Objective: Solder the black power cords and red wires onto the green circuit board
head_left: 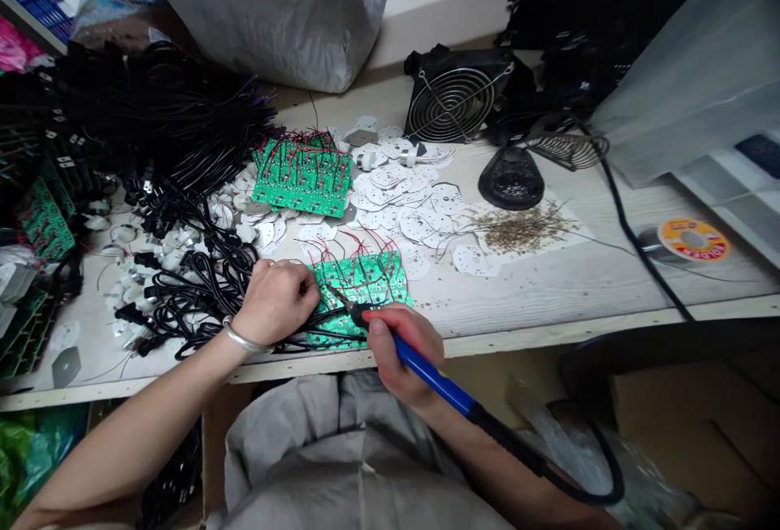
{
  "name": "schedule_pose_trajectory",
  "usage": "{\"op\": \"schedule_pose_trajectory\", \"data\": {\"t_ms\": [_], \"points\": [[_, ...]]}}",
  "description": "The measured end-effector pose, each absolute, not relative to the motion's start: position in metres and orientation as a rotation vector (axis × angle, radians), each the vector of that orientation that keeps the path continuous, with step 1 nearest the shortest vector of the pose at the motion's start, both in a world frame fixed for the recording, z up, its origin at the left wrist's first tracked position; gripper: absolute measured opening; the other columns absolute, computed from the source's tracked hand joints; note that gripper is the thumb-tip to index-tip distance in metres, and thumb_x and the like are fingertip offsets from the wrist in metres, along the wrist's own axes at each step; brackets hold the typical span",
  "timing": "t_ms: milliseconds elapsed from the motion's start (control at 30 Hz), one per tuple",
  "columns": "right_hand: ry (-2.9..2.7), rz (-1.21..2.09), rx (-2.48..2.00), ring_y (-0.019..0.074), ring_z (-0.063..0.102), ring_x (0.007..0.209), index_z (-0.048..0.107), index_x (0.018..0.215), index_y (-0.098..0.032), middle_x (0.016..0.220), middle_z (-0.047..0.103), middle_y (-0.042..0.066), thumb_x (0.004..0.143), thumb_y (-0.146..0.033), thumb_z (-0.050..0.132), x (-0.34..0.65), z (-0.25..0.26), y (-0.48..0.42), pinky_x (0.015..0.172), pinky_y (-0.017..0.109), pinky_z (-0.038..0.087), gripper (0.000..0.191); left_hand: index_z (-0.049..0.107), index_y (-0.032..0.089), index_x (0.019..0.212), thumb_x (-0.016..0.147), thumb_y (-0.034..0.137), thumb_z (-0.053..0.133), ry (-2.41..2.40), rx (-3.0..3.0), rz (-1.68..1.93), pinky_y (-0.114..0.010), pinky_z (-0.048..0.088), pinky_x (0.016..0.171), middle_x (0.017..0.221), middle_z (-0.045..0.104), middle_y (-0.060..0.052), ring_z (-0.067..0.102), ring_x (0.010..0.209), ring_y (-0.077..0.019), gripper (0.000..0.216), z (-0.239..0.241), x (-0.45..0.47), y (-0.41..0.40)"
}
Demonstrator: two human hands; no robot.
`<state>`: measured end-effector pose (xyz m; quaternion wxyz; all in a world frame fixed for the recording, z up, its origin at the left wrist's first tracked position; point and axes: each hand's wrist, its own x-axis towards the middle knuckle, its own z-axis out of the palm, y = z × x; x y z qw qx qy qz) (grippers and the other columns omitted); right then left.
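Note:
My right hand [399, 351] is closed around a blue-handled soldering iron [426, 371], its tip resting on a green circuit board panel [366, 282] with red wires near the table's front edge. My left hand [277, 302], a silver bangle on the wrist, lies curled on the panel's left side, its fingers pinched on a thin black wire [317, 327]. A second green panel with red wires [303, 174] lies further back. Black power cords [195, 286] are piled just left of my left hand.
White round boards [420, 205] are scattered over the table's middle. A black fan [454, 99], an iron stand with coil [566, 148], a pile of clipped wire ends [521, 229] and a solder spool [691, 239] are to the right. A grey sack [268, 10] is at the back.

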<state>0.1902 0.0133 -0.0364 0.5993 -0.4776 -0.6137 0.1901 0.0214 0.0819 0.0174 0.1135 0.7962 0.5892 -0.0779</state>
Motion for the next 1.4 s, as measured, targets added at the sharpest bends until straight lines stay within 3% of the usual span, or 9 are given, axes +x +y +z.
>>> {"op": "schedule_pose_trajectory", "data": {"t_ms": [900,1400], "points": [[-1.427,0.426,-1.140,0.0121,0.065,0.059,0.059,0.086,-0.023,0.070,0.071,-0.002,0.088,-0.016,0.052,0.189,-0.032,0.012,0.061,0.025,0.053,0.009,0.063,0.018,0.072,0.080,0.026,0.043,1.675,2.271,-0.329,-0.040,0.038,0.084,0.079,0.070,-0.006,0.062,0.077,-0.0217,0.023,0.021,0.023,0.089],[-1.440,0.411,-1.114,0.0104,0.063,0.057,0.058,0.086,-0.022,0.069,0.070,-0.003,0.088,-0.017,0.051,0.186,-0.033,0.017,0.061,0.022,0.051,0.009,0.062,0.018,0.069,0.079,0.028,0.042,1.663,2.298,-0.395,-0.037,0.040,0.079,0.076,0.071,-0.007,0.063,0.075,-0.0215,0.025,0.025,0.025,0.093]]}}
